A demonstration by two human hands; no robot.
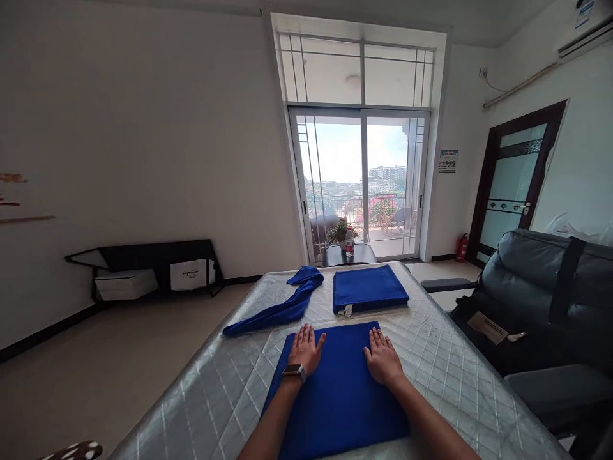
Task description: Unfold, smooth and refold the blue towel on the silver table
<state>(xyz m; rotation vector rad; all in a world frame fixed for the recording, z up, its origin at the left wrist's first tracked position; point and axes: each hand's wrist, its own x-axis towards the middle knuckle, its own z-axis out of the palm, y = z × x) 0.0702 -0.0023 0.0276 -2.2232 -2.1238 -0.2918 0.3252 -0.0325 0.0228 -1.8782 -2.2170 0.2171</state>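
Note:
A flat blue cloth lies spread in front of me on a quilted mattress that looks wrapped in clear plastic. My left hand rests palm down near its far left corner, fingers stretched out, a watch on the wrist. Near the far right corner, my right hand lies flat on the same cloth, thumb apart from the fingers. Beyond it sits a folded blue cloth stack with a white tag at its front edge. To the left of that stack, a loose, twisted blue cloth lies across the mattress.
A black armchair with a bag on it stands close on the right. Past the mattress, a small table holds a bottle and a plant. Along the left wall is a low black rack with white boxes.

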